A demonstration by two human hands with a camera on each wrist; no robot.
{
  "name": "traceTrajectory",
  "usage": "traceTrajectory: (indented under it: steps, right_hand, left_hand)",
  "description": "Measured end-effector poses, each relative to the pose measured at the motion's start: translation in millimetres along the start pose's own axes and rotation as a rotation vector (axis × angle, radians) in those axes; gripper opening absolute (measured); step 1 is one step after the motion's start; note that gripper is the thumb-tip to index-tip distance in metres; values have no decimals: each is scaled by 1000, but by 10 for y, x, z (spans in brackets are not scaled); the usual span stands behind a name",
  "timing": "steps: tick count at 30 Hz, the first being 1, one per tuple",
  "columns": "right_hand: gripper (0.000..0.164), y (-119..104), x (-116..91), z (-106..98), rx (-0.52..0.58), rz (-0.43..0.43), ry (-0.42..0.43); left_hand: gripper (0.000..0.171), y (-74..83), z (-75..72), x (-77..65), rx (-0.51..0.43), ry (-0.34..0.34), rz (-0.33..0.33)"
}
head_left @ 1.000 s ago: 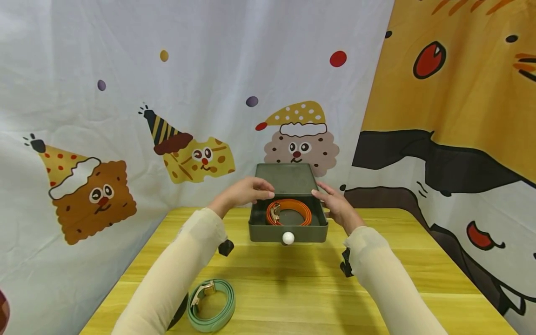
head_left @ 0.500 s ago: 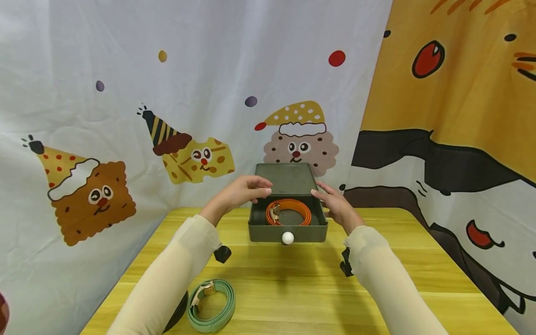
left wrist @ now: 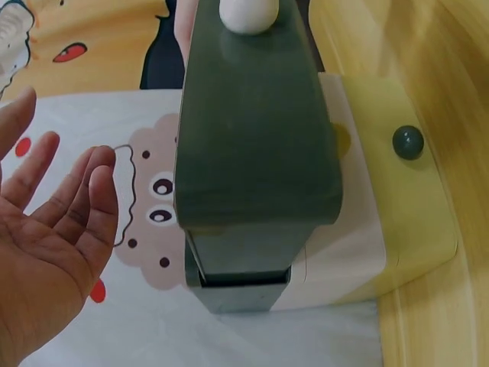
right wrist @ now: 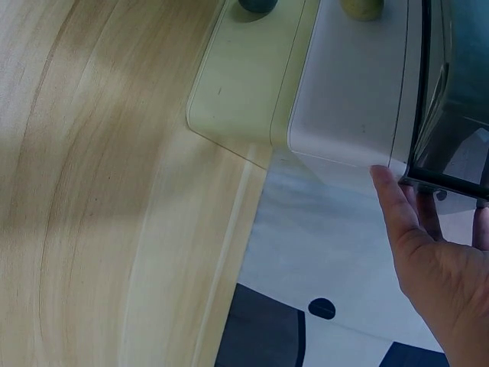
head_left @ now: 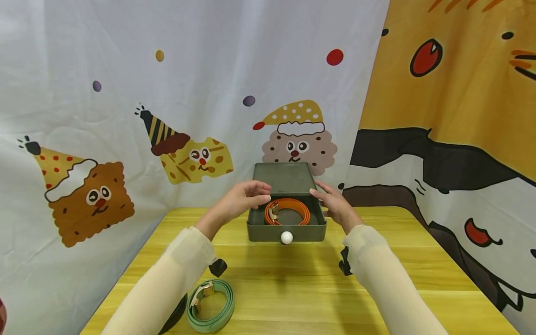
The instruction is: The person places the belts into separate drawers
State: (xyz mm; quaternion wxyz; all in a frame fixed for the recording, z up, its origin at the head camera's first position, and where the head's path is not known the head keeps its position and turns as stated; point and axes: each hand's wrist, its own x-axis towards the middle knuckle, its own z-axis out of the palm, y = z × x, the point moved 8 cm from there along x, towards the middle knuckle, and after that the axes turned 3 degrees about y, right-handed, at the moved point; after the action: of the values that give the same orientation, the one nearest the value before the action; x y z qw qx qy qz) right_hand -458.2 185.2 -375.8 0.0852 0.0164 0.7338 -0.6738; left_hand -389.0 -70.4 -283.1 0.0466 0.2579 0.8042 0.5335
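Observation:
A small drawer chest (head_left: pixel 282 178) stands at the back of the table, its dark green top drawer (head_left: pixel 268 233) pulled out by a white knob (head_left: pixel 286 237) side. Inside lies a coiled orange belt (head_left: pixel 293 203) with a gold buckle. My left hand (head_left: pixel 239 203) hovers at the drawer's left, fingers loose and holding nothing; in the left wrist view the palm and spread fingers show apart from the drawer (left wrist: pixel 256 130). My right hand (head_left: pixel 338 207) rests its fingers against the chest's right side, thumb at the top front edge. A coiled green belt (head_left: pixel 228 309) lies near the left forearm.
Below the green drawer are a whitish drawer (right wrist: pixel 344 99) and a pale yellow-green drawer (right wrist: pixel 244 84) with a dark knob (left wrist: pixel 408 142). The wooden table (head_left: pixel 293 298) reaches up to a printed cloth backdrop (head_left: pixel 201 56).
My left hand has drawn slightly left and down from the drawer's edge, its fingers loosening. My right hand and both belts stay in place.

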Motion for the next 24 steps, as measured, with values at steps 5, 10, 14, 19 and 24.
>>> traceTrajectory:
  steps: [5,10,14,19,24]
  right_hand:
    - [68,-4,1,-4,6,0,4]
    - [68,4,-1,-11,13,6,4]
    - [69,11,13,-19,14,3,2]
    - [68,11,13,-28,21,3,4]
    - [67,9,1,-2,25,-7,-9]
  left_hand:
    - [34,32,60,-83,-19,-2,17]
    - [33,33,132,-178,-32,-19,30]
    - [31,24,181,-234,-40,-13,31]
    - [31,-32,245,-302,-41,-6,22]
    - [31,-78,292,-387,-51,17,22]
